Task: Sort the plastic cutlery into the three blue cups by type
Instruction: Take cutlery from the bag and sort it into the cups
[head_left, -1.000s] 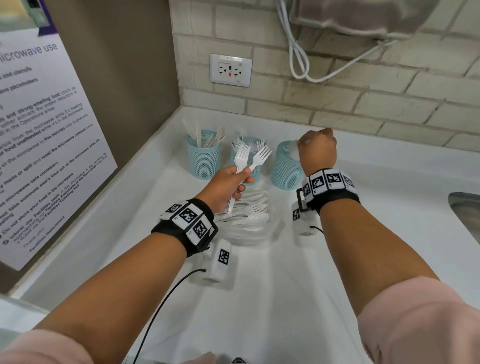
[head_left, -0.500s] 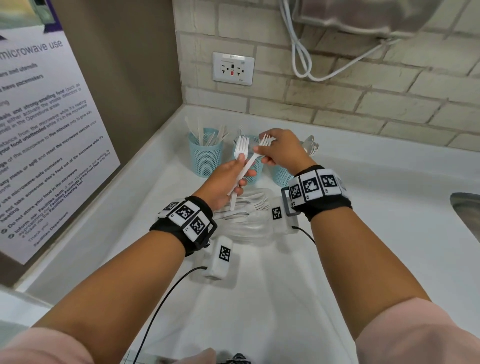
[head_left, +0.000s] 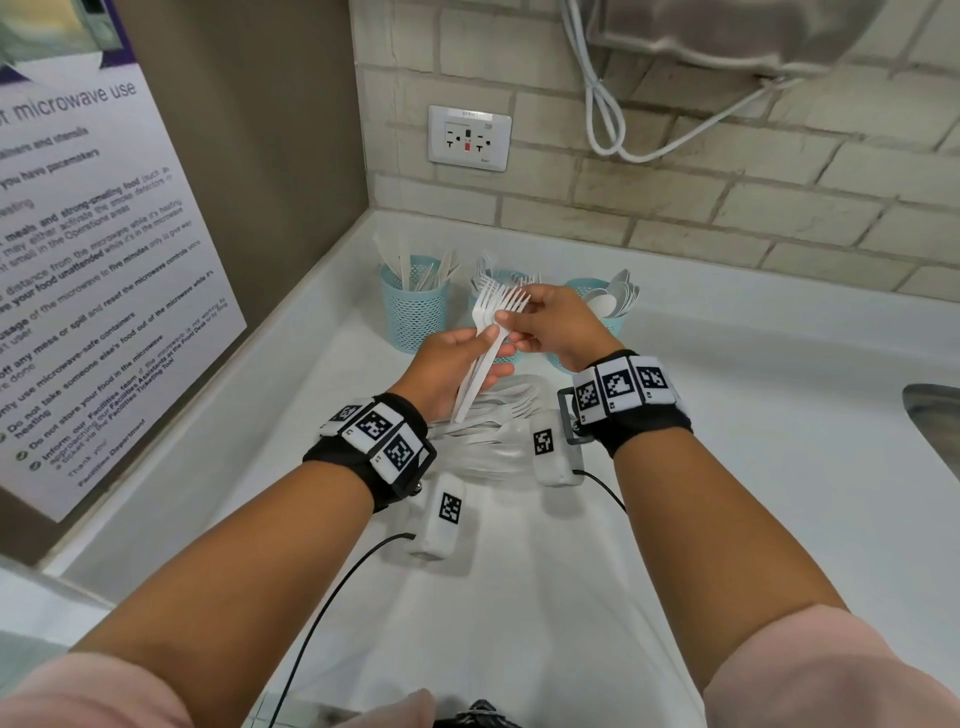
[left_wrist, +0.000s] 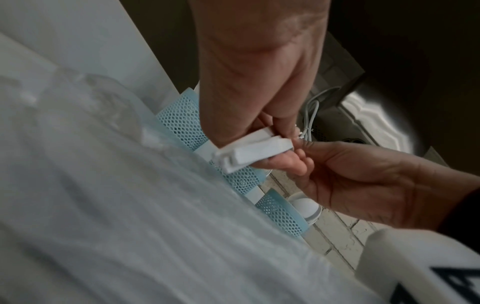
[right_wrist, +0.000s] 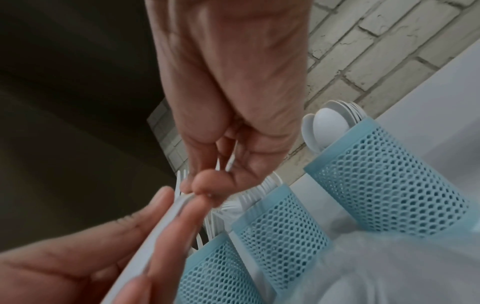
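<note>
From the head camera, both hands meet over the white counter (head_left: 753, 467) at the centre of the picture: the left hand (head_left: 447, 364) curls round the handles of two white forks (head_left: 493, 332), tines up toward twelve o'clock, and the right hand (head_left: 558, 325) pinches the neck of those same forks from the three o'clock side. Behind them, toward twelve, three blue mesh cups line up along the brick wall: the knife cup (head_left: 414, 306) at eleven o'clock, the fork cup (head_left: 501, 278) largely hidden by the hands, the spoon cup (head_left: 610, 306) at one o'clock with spoon bowls showing above its rim. Below the hands, toward six, a loose pile of cutlery (head_left: 493, 421) lies on the counter between the two wrists. Over to the left wrist camera: the left hand (left_wrist: 259, 72) drops in from twelve, its fingers clamped on the blunt handle ends of the forks (left_wrist: 259, 148), and the right hand (left_wrist: 376, 185) reaches in from four o'clock, fingertips touching. Right wrist camera now: the right hand (right_wrist: 233, 82) hangs from twelve, thumb and fingers nipping the forks (right_wrist: 166, 214) near the tines, with the left hand (right_wrist: 78, 257) gripping the handles at seven o'clock; the spoon cup (right_wrist: 389, 185) sits at three o'clock, the fork cup (right_wrist: 280, 230) just beside it.
</note>
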